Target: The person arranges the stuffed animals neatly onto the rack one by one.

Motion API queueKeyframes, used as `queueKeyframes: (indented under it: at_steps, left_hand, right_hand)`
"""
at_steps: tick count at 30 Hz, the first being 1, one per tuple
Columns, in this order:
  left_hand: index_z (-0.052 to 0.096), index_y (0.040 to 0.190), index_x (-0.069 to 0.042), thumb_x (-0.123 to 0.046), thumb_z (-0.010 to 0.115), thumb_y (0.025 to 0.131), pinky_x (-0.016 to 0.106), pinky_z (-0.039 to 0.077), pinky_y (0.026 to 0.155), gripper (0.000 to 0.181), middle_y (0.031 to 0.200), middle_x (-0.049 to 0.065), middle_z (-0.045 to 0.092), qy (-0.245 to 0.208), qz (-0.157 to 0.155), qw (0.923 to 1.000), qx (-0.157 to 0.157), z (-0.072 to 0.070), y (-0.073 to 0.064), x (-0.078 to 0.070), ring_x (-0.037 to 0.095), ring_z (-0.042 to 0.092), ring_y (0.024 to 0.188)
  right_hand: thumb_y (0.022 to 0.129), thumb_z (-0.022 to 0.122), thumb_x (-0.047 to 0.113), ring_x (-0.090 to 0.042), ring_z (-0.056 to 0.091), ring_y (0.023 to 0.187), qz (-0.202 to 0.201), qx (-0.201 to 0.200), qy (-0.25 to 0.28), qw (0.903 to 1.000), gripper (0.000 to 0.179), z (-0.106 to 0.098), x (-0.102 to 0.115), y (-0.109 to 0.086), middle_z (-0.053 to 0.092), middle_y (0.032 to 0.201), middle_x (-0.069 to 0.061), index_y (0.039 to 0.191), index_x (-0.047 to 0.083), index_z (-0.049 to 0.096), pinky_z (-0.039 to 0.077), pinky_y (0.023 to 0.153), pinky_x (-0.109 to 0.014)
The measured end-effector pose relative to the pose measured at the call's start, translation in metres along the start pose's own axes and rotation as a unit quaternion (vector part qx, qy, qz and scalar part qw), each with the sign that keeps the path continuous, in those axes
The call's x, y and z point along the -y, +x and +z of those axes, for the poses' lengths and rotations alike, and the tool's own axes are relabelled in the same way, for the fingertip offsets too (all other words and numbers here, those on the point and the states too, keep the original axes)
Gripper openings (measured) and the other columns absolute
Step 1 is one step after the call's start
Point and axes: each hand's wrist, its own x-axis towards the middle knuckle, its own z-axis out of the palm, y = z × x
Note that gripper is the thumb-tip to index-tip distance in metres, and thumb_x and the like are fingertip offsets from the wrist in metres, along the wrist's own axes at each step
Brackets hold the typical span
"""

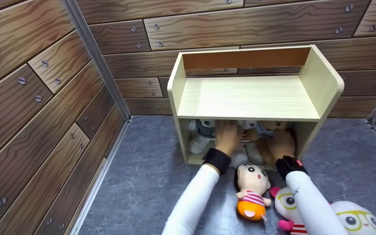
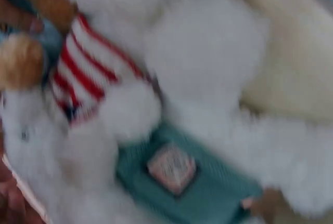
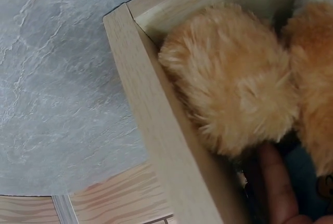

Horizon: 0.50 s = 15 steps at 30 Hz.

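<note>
Grey floor point(image 1: 135, 182), low shelf point(image 1: 246, 94): brown plush point(image 3: 229, 78) against right hand point(image 1: 282, 143), left hand point(image 1: 227, 134) farther; cannot tell either grip's closure.

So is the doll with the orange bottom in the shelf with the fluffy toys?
No, the doll is lying on the floor, in front of the shelf.

Booth-like enclosure point(image 1: 38, 107); printed plank walls point(image 1: 240, 24); metal corner strip point(image 1: 98, 58); grey marbled floor point(image 1: 135, 182)

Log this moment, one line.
left hand: inside shelf, among plush toys; right hand: inside shelf, by brown plush; floor: orange-bottomed doll
</note>
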Motion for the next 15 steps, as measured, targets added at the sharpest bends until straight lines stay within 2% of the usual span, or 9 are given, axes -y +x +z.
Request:
queueKeyframes:
  at_steps: [2, 4, 6, 9, 11, 13, 15]
  left_hand:
    - [0.073, 0.104, -0.021, -0.04, 0.07, 0.09, 0.05, 0.049, 0.091, 0.024, 0.097, 0.001, 0.071, 0.015, -0.03, 0.9989, -0.034, -0.002, 0.0, 0.012, 0.026, 0.065, 0.098]
    - [0.074, 0.106, -0.018, -0.038, 0.074, 0.085, 0.059, 0.046, 0.09, 0.029, 0.102, 0.006, 0.071, -0.001, -0.059, 0.9967, -0.055, -0.002, 0.001, 0.026, 0.031, 0.065, 0.099]
    - [0.072, 0.117, -0.016, -0.036, 0.076, 0.082, 0.066, 0.042, 0.093, 0.041, 0.112, 0.009, 0.071, -0.036, -0.088, 0.995, -0.03, -0.002, 0.001, 0.036, 0.036, 0.064, 0.106]
    - [0.064, 0.132, -0.015, -0.035, 0.078, 0.082, 0.066, 0.041, 0.097, 0.056, 0.127, 0.011, 0.065, -0.069, -0.121, 0.9888, 0.053, -0.002, -0.002, 0.048, 0.037, 0.059, 0.118]
    - [0.061, 0.135, -0.015, -0.032, 0.077, 0.085, 0.06, 0.047, 0.095, 0.056, 0.129, 0.013, 0.063, -0.067, -0.128, 0.9849, 0.095, 0.0, -0.004, 0.052, 0.037, 0.059, 0.119]
    - [0.061, 0.134, -0.013, -0.028, 0.075, 0.088, 0.05, 0.055, 0.085, 0.051, 0.125, 0.015, 0.063, -0.056, -0.125, 0.9849, 0.106, 0.005, -0.006, 0.055, 0.035, 0.06, 0.115]
    - [0.061, 0.132, -0.01, -0.023, 0.074, 0.09, 0.043, 0.058, 0.078, 0.046, 0.122, 0.016, 0.063, -0.048, -0.117, 0.988, 0.089, 0.01, -0.006, 0.058, 0.033, 0.062, 0.11]
  right_hand:
    - [0.088, 0.073, 0.031, -0.052, 0.063, 0.071, 0.0, -0.005, 0.01, 0.9999, 0.04, 0.002, -0.001, 0.0, 0.064, 0.073, -0.032, 0.086, -0.009, 0.065, 0.048, 0.06, -0.064]
    - [0.088, 0.073, 0.031, -0.052, 0.063, 0.072, 0.001, -0.006, 0.024, 0.9997, 0.04, 0.003, -0.001, 0.0, 0.064, 0.074, -0.032, 0.089, -0.008, 0.065, 0.048, 0.06, -0.063]
    - [0.088, 0.073, 0.033, -0.051, 0.064, 0.074, 0.007, -0.004, 0.032, 0.9994, 0.043, 0.003, -0.002, 0.0, 0.065, 0.076, -0.032, 0.095, -0.008, 0.064, 0.049, 0.062, -0.062]
    - [0.089, 0.072, 0.035, -0.052, 0.065, 0.081, 0.015, 0.001, 0.04, 0.9991, 0.05, 0.004, -0.002, -0.002, 0.065, 0.081, -0.032, 0.107, -0.01, 0.061, 0.049, 0.067, -0.062]
    - [0.089, 0.073, 0.037, -0.052, 0.065, 0.084, 0.022, 0.005, 0.041, 0.9989, 0.055, 0.004, -0.002, -0.003, 0.065, 0.083, -0.032, 0.113, -0.01, 0.059, 0.049, 0.07, -0.062]
    - [0.088, 0.073, 0.037, -0.052, 0.064, 0.086, 0.024, 0.007, 0.042, 0.9988, 0.058, 0.003, -0.001, -0.004, 0.066, 0.084, -0.033, 0.117, -0.01, 0.057, 0.049, 0.071, -0.062]
    - [0.088, 0.074, 0.037, -0.052, 0.065, 0.087, 0.024, 0.011, 0.044, 0.9987, 0.059, 0.003, 0.0, -0.005, 0.066, 0.085, -0.033, 0.119, -0.01, 0.056, 0.049, 0.071, -0.061]
